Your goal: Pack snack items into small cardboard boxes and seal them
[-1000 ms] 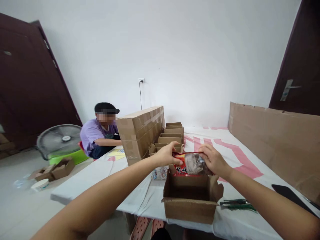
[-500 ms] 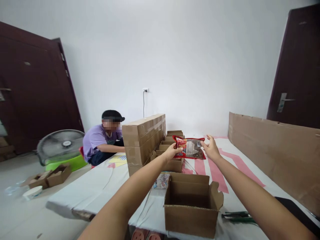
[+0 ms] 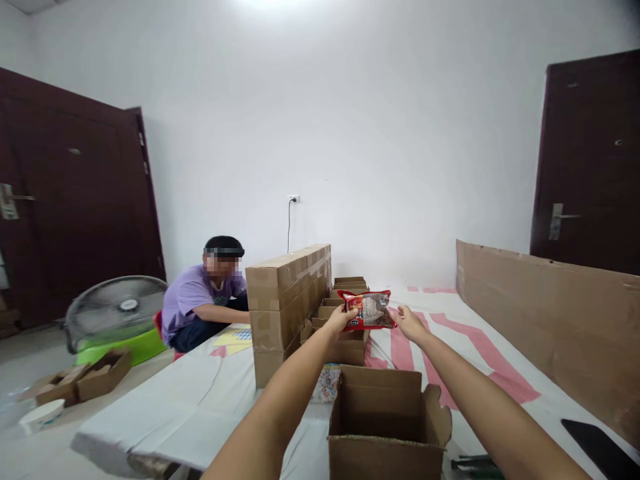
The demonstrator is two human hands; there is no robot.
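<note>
My left hand (image 3: pixel 340 321) grips the left end of a red-edged plastic food packet (image 3: pixel 369 310), thumb on its front. The packet has a clear window with brownish contents and is held up level above a row of open cardboard boxes (image 3: pixel 353 350). At the packet's right edge is my right hand (image 3: pixel 411 325), its fingers somewhat apart; whether they touch the edge is hard to tell. Below my forearms stands an open cardboard box (image 3: pixel 385 457) with its flaps up. A colourful printed packet (image 3: pixel 327 383) lies just behind that box's left corner.
Stacked closed cartons (image 3: pixel 280 300) form a wall left of the open boxes. Beyond them a person in a purple shirt (image 3: pixel 193 293) sits by the table (image 3: pixel 165 407). A tall cardboard panel (image 3: pixel 545 320) borders the right side, near a black flat object (image 3: pixel 600 447). A fan (image 3: pixel 117 313) stands on the floor.
The view has tilted up, so most things sit lower in the picture. Both hands and the packet have shifted slightly left; my right hand's raised finger has lowered.
</note>
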